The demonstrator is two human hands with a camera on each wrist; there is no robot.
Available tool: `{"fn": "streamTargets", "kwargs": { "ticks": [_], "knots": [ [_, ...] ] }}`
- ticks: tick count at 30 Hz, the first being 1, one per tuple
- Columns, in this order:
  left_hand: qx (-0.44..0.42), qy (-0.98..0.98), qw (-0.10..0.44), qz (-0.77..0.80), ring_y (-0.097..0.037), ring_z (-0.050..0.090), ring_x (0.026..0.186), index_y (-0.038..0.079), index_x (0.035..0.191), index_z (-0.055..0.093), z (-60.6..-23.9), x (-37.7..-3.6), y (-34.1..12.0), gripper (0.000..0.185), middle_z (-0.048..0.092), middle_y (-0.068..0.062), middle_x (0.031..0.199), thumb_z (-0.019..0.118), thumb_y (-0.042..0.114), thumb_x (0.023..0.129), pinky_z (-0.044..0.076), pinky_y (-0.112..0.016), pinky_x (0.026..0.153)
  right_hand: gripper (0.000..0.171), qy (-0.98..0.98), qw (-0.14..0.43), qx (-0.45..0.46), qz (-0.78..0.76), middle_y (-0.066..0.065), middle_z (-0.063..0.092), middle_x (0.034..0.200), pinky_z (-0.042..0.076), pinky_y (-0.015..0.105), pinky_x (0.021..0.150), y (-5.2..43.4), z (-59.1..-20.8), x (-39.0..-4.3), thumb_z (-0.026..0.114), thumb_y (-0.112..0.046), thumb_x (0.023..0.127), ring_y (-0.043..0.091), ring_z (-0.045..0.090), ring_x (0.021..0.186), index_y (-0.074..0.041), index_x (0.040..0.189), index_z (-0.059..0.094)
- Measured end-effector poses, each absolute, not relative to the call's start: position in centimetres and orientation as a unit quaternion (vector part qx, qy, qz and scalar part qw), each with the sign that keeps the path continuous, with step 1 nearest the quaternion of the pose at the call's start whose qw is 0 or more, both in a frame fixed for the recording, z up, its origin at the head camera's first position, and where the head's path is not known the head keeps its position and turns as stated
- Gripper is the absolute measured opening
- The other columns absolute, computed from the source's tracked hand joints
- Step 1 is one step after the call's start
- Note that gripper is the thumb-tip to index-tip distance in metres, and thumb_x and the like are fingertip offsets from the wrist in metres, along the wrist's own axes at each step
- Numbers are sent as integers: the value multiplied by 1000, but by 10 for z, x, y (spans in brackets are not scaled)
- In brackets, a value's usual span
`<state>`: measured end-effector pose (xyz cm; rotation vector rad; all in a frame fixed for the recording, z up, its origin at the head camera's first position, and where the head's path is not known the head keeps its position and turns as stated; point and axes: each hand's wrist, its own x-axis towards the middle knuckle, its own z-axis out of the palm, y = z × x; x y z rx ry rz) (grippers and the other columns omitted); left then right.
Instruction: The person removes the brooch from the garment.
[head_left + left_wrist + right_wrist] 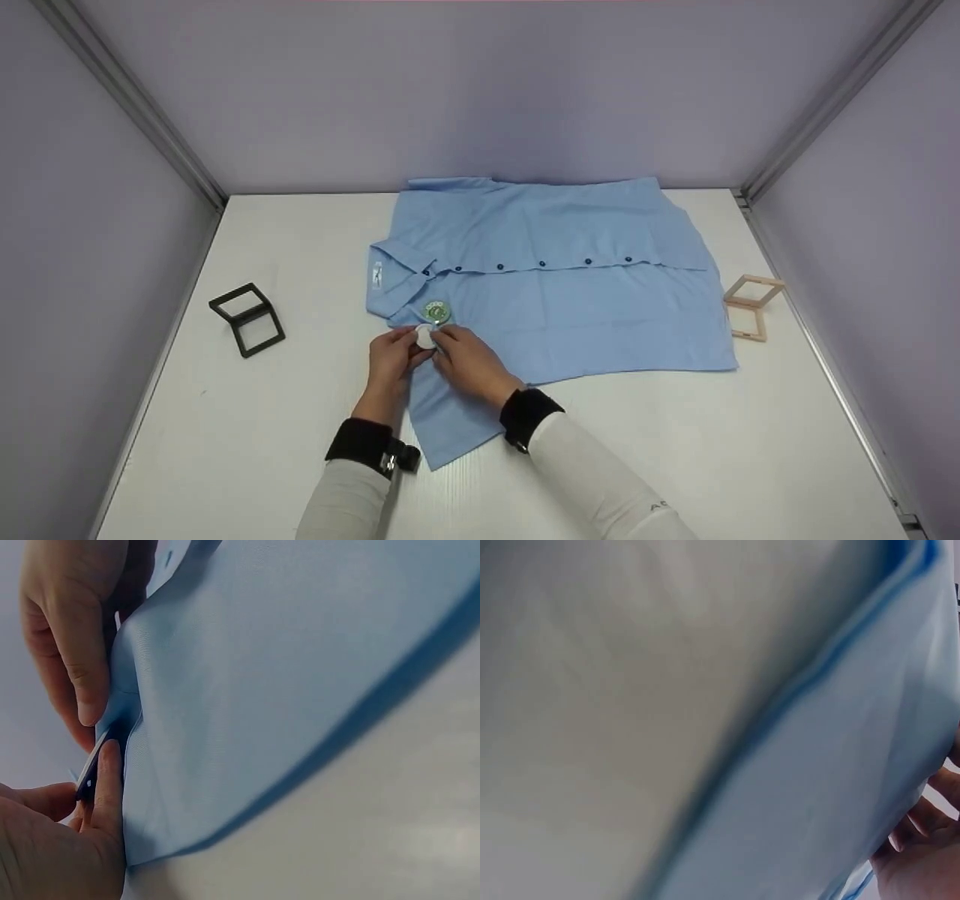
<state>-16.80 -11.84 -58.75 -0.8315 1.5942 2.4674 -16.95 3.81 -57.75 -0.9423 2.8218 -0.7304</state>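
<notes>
Your left hand and right hand are pinching a small round white badge against the light-blue buttoned shirt lying on the white counter.

Your left hand and right hand meet over the shirt, both pinching a small white disc just below a green badge near the collar. The shirt lies flat on the table. A black frame stands to your left, a wooden frame to your right.
</notes>
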Motion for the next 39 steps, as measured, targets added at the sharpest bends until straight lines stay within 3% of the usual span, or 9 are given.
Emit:
{"fn": "streamTargets", "kwargs": {
  "ticks": [24, 33, 39],
  "knots": [
    [-261, 576, 37, 774, -20, 68, 74, -22, 111, 59, -590, -170, -116, 22, 66, -22, 91, 51, -7, 96, 58, -30, 63, 49, 929, 91, -302, -192, 15, 48, 140, 38, 38, 107, 37, -571, -168, 58, -28, 100, 30, 47, 128, -6, 143, 49],
    [-228, 650, 38, 723, -23, 67, 82, -16, 119, 60, -585, -164, -115, 28, 65, -25, 103, 56, -4, 93, 58, -31, 69, 54, 914, 178, -316, -184, 16, 34, 154, 27, 36, 114, 46, -562, -173, 49, -23, 104, 28, 31, 141, -6, 153, 33],
    [-190, 695, 17, 693, -24, 67, 83, -15, 117, 60, -586, -163, -117, 28, 66, -26, 101, 57, -5, 91, 58, -29, 67, 52, 912, 160, -311, -214, 14, 44, 145, 30, 35, 112, 50, -559, -177, 60, -18, 96, 27, 40, 135, -1, 143, 43]
  ]
}}
